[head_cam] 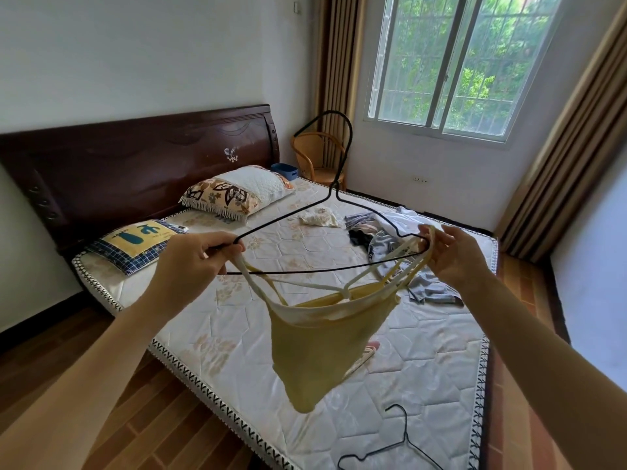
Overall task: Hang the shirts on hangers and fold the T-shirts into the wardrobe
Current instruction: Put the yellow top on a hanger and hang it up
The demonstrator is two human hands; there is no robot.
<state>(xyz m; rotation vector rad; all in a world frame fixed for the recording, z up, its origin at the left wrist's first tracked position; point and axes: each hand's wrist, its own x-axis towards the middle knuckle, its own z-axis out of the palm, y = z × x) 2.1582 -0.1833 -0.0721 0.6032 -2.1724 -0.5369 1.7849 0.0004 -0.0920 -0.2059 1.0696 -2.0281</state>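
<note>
- Your left hand (200, 257), left of centre in the frame, has its fingers curled round the left tip of the black wire hanger (334, 212) and pinches a strap of the yellow strappy top (315, 337) against the wire, so that end appears already seated and cannot slide off.
- Your right hand (451, 252), right of centre, holds the pale straps (429, 245) looped over its fingers beside the hanger's right shoulder; I judge you are stretching the loop open to hook it over that end.
- You hold the hanger up in mid-air with its hook towards the window (451, 62), which lets the top's body hang free below the bar at lower centre, untangled and clear of the mattress (424, 351).
- The straps cross under the bar in the middle; the risk, as I see it, is a twisted strap landing on the wrong shoulder.
- A second wire hanger (390, 446) lies at the bottom edge of the frame on the mattress, presumably set within reach for the next garment.
- The pile of clothes (390, 239) waits at centre right behind your right hand, with a small pale garment (319, 217) apart from it near the floral pillow (234, 191).
- No wardrobe shows in this view.
</note>
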